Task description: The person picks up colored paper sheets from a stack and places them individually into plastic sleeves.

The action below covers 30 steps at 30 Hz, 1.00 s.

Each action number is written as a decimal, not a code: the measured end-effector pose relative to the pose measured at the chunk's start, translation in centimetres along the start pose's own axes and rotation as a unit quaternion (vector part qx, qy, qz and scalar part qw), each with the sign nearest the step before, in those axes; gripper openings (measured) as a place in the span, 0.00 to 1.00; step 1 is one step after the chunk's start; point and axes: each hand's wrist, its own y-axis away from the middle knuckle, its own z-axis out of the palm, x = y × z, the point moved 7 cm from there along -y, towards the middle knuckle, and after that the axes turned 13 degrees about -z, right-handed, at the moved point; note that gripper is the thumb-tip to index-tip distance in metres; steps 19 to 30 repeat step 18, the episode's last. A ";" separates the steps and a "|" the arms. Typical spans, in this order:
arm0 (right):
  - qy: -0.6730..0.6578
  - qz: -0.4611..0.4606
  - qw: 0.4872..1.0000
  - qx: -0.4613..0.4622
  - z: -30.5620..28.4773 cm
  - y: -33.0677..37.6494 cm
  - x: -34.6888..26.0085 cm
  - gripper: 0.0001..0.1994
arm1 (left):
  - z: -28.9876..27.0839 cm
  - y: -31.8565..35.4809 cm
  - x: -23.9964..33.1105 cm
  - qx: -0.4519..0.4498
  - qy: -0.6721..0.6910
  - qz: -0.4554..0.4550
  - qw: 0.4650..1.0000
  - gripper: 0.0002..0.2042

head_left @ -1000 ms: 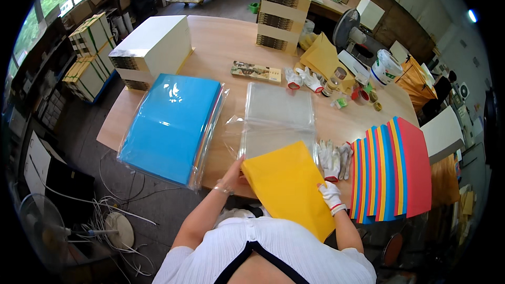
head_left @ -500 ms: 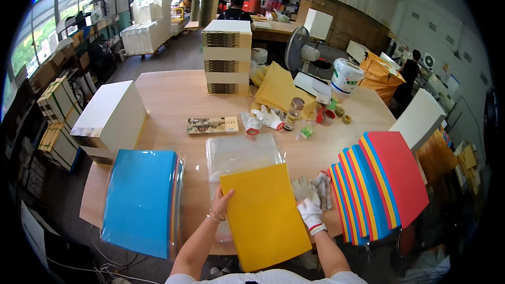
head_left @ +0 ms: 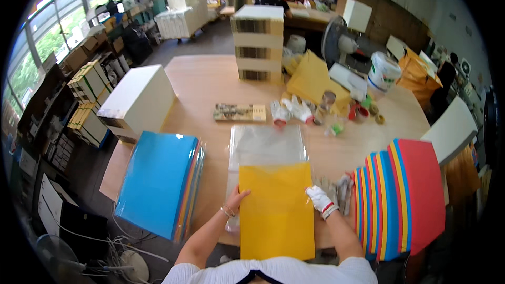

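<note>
The left hand is bare and holds the left edge of a big yellow sheet. Its fingers press flat on that edge. The right hand wears a white glove, and its fingers pinch the right edge. The sheet lies on the wooden bench, right in front of the person. Its top edge sits at the mouth of a clear plastic bag.

To do this well, I think both hands should push evenly, so the sheet goes in straight and no corner catches or bends. The bag should stay flat.

The bag looks empty further up. On the left, another clear bag holds a stack of sheets with blue on top. On the right, a fan of coloured sheets lies loose. A white bucket stands far back, and I cannot see inside it.
</note>
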 end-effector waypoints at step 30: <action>-0.045 -0.013 0.986 0.159 9.9 18.8 6.8 0.17 | -6.4 13.2 -9.5 0.055 -0.149 0.073 0.985 0.16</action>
